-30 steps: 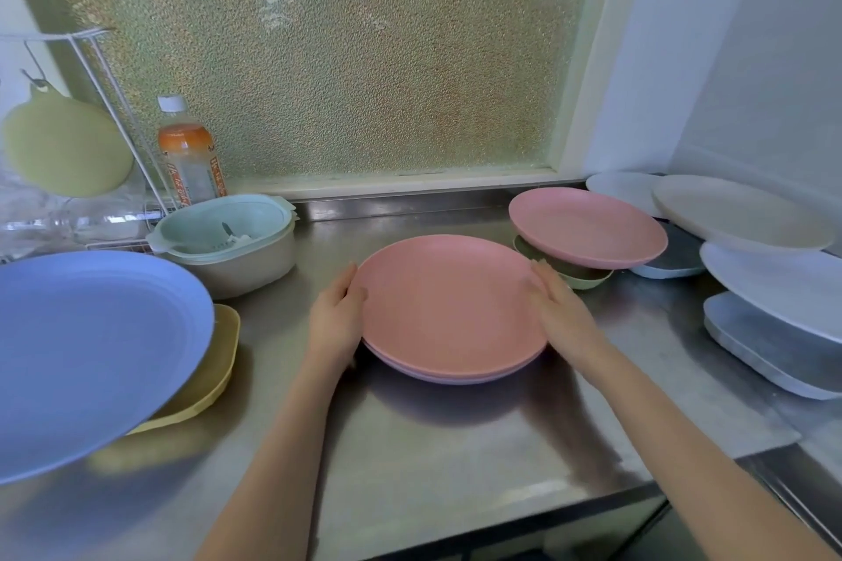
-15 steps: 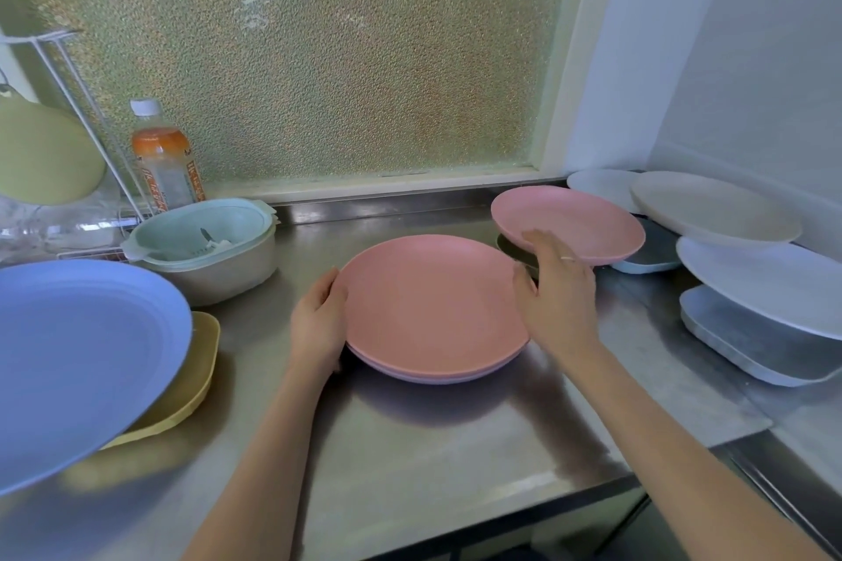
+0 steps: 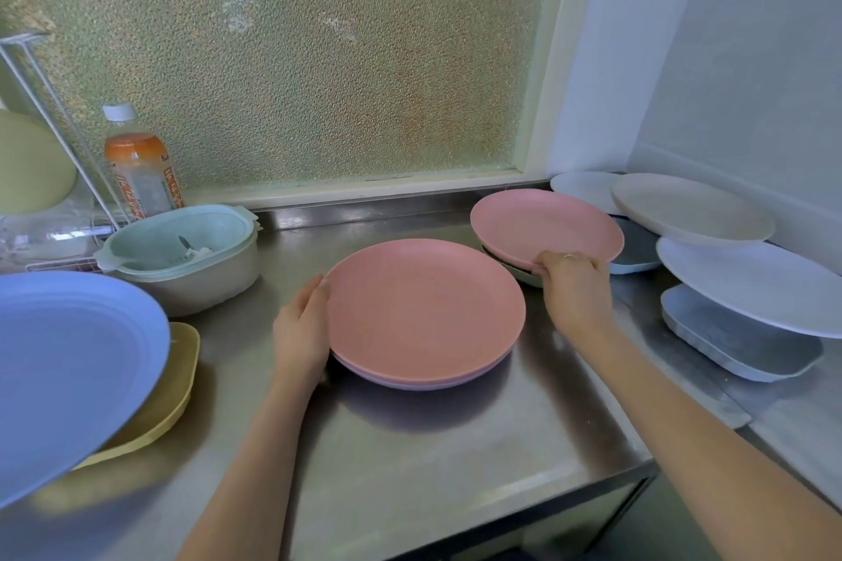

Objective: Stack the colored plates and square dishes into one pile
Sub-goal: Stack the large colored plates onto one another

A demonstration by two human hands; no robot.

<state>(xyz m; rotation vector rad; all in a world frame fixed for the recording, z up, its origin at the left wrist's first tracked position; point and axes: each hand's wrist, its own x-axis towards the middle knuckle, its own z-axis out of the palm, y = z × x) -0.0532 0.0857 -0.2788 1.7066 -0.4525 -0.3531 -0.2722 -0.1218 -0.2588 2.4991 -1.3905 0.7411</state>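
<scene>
I see the steel counter (image 3: 410, 446) with a big blue plate (image 3: 68, 378) at the left edge, lying over a yellow square dish (image 3: 180, 383). In the middle sits the pile (image 3: 423, 314): a pink plate on top of a paler one. My left hand (image 3: 300, 328) rests flat against its left rim, fingers straight, gripping nothing. My right hand (image 3: 576, 287) pinches the near rim of a second pink plate (image 3: 542, 225), which lies on a green dish (image 3: 524, 276) just behind the pile; the fingers underneath are hidden, so probably they curl under.
</scene>
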